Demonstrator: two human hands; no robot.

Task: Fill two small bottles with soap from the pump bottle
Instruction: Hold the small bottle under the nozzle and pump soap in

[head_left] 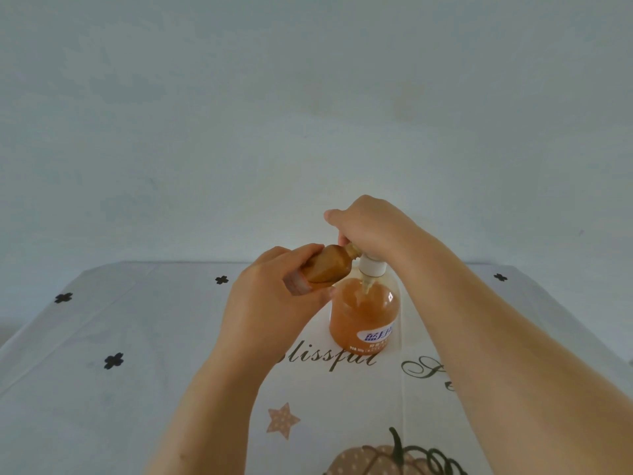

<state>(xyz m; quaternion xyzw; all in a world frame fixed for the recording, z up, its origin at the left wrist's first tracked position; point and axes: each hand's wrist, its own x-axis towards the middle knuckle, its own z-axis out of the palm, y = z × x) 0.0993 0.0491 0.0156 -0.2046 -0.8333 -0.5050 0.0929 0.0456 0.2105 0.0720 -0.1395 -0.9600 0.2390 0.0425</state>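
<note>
I've got the left hand (270, 303) up over the table, fingers and thumb wrapped round a small bottle (329, 269). It's tipped nearly sideways and looks full of brownish soap. Its neck points right and meets the nozzle of the pump bottle (364, 317). My right hand (370, 228) sits on top of the pump, fingers curled down over the head, hiding it. The pump bottle stands upright on the tablecloth (137, 337), orange soap well up its sides, just beyond the script lettering. A star (282, 419) and pumpkin (376, 461) print lie nearer me.
</note>
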